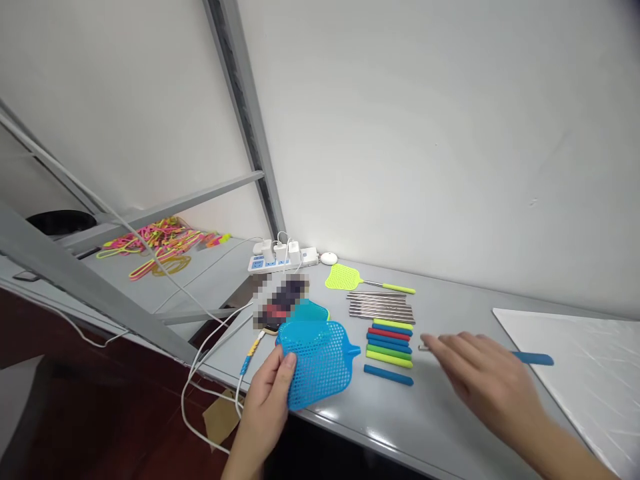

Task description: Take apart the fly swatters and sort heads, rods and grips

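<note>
My left hand (271,393) pinches the edge of a blue perforated fly swatter head (323,367) between thumb and fingers, its socket pointing right. In my right hand (485,373) is a fly swatter handle: its metal tip shows at the left of the fingers, and its blue grip (534,358) sticks out to the right. Tip and socket are apart. Between the hands lie several coloured handle grips (390,355) in a row, one blue grip (389,375) nearest the front. Behind them rest several metal rods (380,307). A whole yellow-green fly swatter (343,277) lies farther back.
A power strip (285,261) with plugs and white cables stands by the wall. A blurred dark object (285,300) lies beside more swatter heads. Grey shelf posts (245,100) rise at left, with colourful looped bands (160,243) beyond. A white sheet (590,373) covers the right.
</note>
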`<action>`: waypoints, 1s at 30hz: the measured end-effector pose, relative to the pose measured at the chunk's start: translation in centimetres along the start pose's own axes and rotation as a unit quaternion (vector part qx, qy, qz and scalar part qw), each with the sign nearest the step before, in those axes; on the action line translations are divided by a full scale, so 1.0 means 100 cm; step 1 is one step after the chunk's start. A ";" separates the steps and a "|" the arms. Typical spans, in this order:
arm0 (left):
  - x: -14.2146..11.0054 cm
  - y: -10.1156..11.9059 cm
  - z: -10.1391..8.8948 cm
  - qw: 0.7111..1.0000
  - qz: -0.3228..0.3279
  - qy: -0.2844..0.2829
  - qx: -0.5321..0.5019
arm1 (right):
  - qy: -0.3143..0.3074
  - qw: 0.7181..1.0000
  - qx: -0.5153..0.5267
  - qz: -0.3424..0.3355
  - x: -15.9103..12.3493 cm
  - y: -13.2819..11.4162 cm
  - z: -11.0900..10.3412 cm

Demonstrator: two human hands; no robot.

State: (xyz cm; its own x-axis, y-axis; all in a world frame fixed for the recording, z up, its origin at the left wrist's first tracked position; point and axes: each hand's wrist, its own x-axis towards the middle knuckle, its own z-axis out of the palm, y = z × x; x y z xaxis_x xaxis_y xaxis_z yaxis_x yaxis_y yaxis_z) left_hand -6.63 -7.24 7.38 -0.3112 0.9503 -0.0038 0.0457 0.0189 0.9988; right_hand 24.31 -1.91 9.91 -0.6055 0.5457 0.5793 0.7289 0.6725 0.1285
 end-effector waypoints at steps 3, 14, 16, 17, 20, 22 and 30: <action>0.002 -0.004 -0.003 0.989 -0.110 -0.012 -0.093 | -0.011 0.999 0.004 0.039 0.018 0.001 0.005; 0.027 -0.018 -0.014 0.980 -0.151 -0.052 -0.121 | -0.115 0.974 0.162 -0.106 0.073 -0.060 0.045; 0.032 -0.026 -0.017 0.993 -0.094 -0.001 -0.078 | -0.118 0.974 0.157 -0.114 0.078 -0.060 0.054; 0.034 -0.031 -0.018 0.997 -0.053 0.037 -0.037 | -0.118 0.974 0.154 -0.115 0.080 -0.059 0.059; 0.036 -0.045 -0.022 0.983 0.068 0.132 0.108 | -0.103 0.979 0.144 -0.103 0.089 -0.056 0.075; 0.036 -0.052 -0.023 0.963 0.107 0.152 0.194 | -0.084 0.982 0.140 -0.092 0.094 -0.053 0.087; 0.037 -0.065 -0.023 0.921 0.102 0.130 0.352 | -0.109 0.985 0.114 -0.069 0.109 -0.045 0.126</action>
State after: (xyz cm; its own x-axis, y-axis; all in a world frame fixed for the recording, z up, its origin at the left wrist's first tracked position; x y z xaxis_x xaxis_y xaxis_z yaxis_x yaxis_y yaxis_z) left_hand -10.22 -4.52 1.03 -0.4409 0.8516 0.2835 0.7043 0.1325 0.6974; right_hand 10.42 7.30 5.45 -0.7661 0.5186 0.3797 0.5590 0.8292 -0.0046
